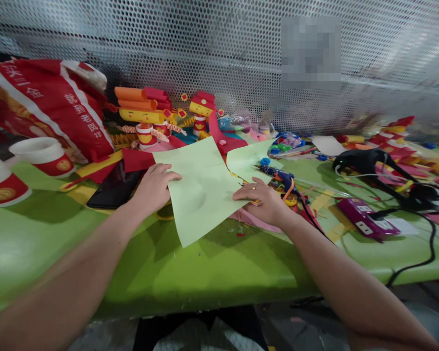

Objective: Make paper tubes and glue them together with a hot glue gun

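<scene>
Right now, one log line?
left hand: at pale green sheet, left edge | right hand: at its right edge | glue gun: beside right hand

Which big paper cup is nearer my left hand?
The right-hand cup, by the red bag; the other cup is cut off by the picture's left edge.

Red bag (71, 109) behind cups (46, 158); purple power strip (362, 217).

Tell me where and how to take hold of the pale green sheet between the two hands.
Probably best to pinch the pale green sheet at its left and right edges, coming in from both sides, thumbs above and fingers beneath. It is thin, broad and slightly buckled, so a single-edge grip would likely let it droop. The left hand and right hand are at those edges.
</scene>
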`<action>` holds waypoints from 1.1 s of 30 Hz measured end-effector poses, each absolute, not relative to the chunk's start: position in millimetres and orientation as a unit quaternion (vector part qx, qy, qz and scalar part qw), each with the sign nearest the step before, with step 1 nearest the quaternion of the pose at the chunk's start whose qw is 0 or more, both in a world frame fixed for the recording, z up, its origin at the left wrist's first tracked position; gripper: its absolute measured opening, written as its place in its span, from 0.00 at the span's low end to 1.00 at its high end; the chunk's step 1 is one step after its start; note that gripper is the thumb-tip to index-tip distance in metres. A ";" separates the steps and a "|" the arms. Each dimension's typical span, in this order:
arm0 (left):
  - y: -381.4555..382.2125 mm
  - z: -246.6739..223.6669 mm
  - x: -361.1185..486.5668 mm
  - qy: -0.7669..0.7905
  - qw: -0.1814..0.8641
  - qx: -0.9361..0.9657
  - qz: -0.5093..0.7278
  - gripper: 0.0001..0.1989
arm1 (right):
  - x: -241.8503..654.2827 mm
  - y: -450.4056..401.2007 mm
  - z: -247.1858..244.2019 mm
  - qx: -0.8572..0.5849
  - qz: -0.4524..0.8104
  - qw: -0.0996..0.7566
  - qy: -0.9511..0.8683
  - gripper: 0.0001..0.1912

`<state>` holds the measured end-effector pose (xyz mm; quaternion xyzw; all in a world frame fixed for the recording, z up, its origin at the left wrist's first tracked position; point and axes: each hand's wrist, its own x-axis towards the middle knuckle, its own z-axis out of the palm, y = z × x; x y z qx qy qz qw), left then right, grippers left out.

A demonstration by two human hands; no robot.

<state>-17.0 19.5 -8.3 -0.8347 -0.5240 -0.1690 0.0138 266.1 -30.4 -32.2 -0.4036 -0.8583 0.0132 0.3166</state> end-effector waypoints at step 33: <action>21.3 -2.9 -23.7 -0.494 0.046 -0.829 -0.260 0.11 | 254.7 -46.4 -27.3 -0.362 -0.040 0.257 -0.895 0.09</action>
